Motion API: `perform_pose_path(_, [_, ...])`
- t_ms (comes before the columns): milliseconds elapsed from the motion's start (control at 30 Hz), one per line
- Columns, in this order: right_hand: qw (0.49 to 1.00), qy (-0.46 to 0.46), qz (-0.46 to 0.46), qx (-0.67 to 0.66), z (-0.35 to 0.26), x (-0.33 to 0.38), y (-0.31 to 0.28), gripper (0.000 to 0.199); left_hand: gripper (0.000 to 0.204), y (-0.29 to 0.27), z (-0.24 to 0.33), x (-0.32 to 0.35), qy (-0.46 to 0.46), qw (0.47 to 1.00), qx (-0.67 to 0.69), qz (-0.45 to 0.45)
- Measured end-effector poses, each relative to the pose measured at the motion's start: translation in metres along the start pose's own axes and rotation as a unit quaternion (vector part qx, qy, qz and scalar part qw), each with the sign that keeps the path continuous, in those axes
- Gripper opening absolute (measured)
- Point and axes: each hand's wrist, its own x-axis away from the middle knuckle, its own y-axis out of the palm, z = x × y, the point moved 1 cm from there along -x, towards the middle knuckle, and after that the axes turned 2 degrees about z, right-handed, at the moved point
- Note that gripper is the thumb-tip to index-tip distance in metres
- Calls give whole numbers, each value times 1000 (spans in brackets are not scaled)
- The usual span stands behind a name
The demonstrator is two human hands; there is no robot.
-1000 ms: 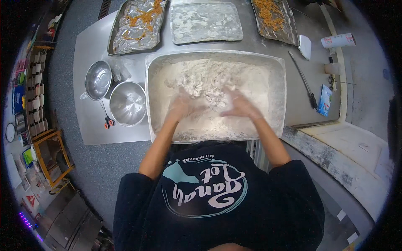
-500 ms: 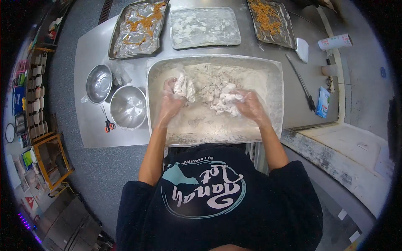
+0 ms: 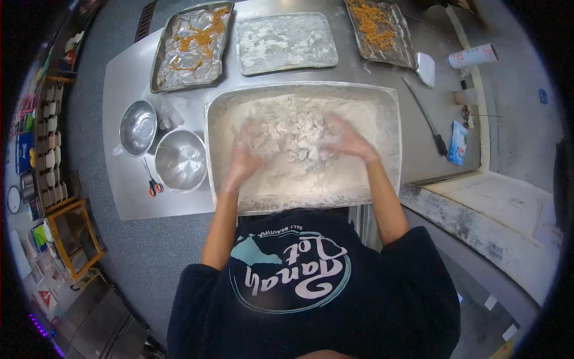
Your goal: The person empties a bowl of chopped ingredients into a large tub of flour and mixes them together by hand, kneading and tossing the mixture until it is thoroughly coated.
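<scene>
On the steel bench (image 3: 119, 84) sits our big tray (image 3: 391, 143), floured pieces (image 3: 293, 140) heaped in its middle. Our left hand (image 3: 244, 157) and right hand (image 3: 345, 140), both spread open and floury, press into the heap's sides. Two bowls (image 3: 179, 158) stand just left of it.

A working commercial kitchen, to judge by the steel tabletop (image 3: 119, 197) carrying a big flour-filled metal pan (image 3: 391, 137), foil-lined baking trays (image 3: 188, 45) of fried bits, steel mixing bowls (image 3: 179, 158), a long knife (image 3: 426, 116) and a speckled grey floor (image 3: 137, 257)
</scene>
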Motion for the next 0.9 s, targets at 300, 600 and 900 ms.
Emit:
perform_pose_path(300, [981, 56, -88, -163, 2, -16, 53, 67, 84, 28, 5, -51, 23, 975, -214, -51])
perform_pose_path(600, [989, 21, -143, -37, -17, 9, 16, 52, 43, -5, -24, -22, -27, 980, -196, -30])
perform_pose_path(900, [969, 36, -74, -231, -8, -32, 97, 70, 71, 39, -64, -46, 134, 907, -393, 76])
